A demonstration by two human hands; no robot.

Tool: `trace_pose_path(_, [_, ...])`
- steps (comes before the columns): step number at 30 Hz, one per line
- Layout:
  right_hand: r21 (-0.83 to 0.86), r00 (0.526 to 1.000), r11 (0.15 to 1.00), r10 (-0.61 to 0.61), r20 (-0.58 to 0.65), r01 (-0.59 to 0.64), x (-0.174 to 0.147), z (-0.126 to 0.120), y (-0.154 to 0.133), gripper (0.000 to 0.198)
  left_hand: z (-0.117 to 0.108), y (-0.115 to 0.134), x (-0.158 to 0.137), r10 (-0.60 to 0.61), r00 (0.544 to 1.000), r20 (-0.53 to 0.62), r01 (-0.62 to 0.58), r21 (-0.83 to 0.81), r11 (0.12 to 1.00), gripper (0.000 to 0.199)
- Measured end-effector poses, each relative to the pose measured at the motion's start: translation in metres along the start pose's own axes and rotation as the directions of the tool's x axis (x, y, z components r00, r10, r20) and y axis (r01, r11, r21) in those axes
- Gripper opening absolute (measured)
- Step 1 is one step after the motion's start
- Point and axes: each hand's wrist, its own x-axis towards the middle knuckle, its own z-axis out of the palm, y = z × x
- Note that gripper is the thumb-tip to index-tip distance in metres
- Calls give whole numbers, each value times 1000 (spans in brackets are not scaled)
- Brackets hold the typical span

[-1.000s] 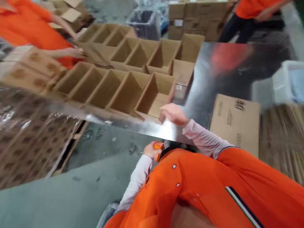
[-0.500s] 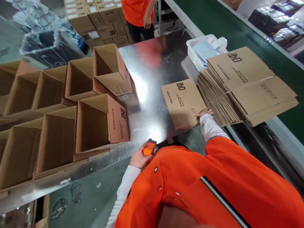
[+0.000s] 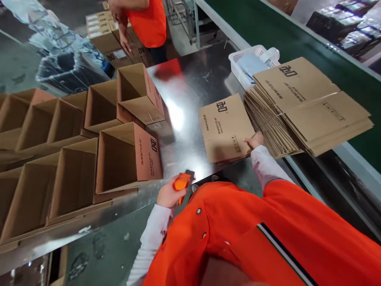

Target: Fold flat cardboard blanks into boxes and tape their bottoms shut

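My left hand (image 3: pixel 170 193) is closed round an orange tape dispenser (image 3: pixel 182 182) with a dark end, just off the table's near edge. My right hand (image 3: pixel 256 140) grips the right edge of a flat, folded cardboard carton (image 3: pixel 222 123) with black print. That carton lies on the metal table, and its lower layers are partly hidden. Right beside it, a strapped stack of flat cartons (image 3: pixel 297 95) leans in a fan. To the left, an opened carton (image 3: pixel 117 159) stands with its mouth facing up toward me.
Several more opened cartons (image 3: pixel 74 174) fill the left side of the metal table (image 3: pixel 190 99). A white basket (image 3: pixel 238 65) sits at the back right, beside a green conveyor (image 3: pixel 238 16). Across the table is a co-worker in orange (image 3: pixel 151 24), near a lined bin (image 3: pixel 68 73).
My left hand has moved slightly left with the tape dispenser, showing more of it. My right hand has shifted up on the carton's edge. The co-worker has moved left, both arms now visible.
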Motion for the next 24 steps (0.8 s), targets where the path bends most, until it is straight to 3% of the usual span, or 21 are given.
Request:
trace_pose_path(3, [-23,963,963,-267,23,267,-26,-30,-22,70,-31,28,11,-10,993,-116,19,77,997,72])
trace_pose_path(5, [-76,861,858,-503,77,508,-58,-44,-44,48,-54,59,22,4,986,-169,24,164,986,72])
trace_pose_path(6, [-77,768,765,-630,119,639,-79,-49,-55,38,-65,76,28,41,978,-207,2,204,979,72])
trace_pose_path(8, [14,489,503,-847,207,864,-124,-54,-76,31,-86,108,42,123,961,-247,-55,264,963,77])
trace_pose_path(10, [158,185,239,-937,295,958,-169,-55,-93,44,-106,133,56,140,958,-251,-63,293,954,86])
trace_pose_path(11, [220,68,151,-936,344,964,-189,-56,-101,54,-115,141,61,153,955,-254,-67,318,946,85])
trace_pose_path(12, [268,-12,105,-916,400,958,-206,-57,-109,63,-124,147,64,154,954,-259,-53,360,931,80])
trace_pose_path(13, [296,-55,95,-885,462,950,-220,-59,-118,68,-131,149,64,161,954,-251,-46,408,912,71])
trace_pose_path(15, [325,-120,108,-786,607,939,-236,-63,-141,66,-144,147,56,143,968,-205,-17,517,856,54])
trace_pose_path(18, [339,-215,146,-530,820,930,-236,-56,-186,44,-155,129,31,62,993,-97,12,624,782,46])
trace_pose_path(19, [297,-203,164,-431,879,941,-233,-47,-202,33,-156,120,23,40,997,-69,14,641,767,45])
trace_pose_path(21, [148,-96,179,-272,957,973,-232,-22,-228,22,-155,101,9,32,999,-18,-12,656,755,44])
trace_pose_path(22, [84,-42,140,-277,960,987,-235,-7,-238,32,-153,91,5,29,1000,0,-22,657,754,44])
trace_pose_path(23, [52,-22,79,-345,938,995,-240,8,-245,44,-151,82,1,21,1000,2,-17,653,757,43])
trace_pose_path(24, [52,-41,13,-460,887,999,-247,21,-249,52,-148,73,-1,16,1000,-12,-5,644,765,43])
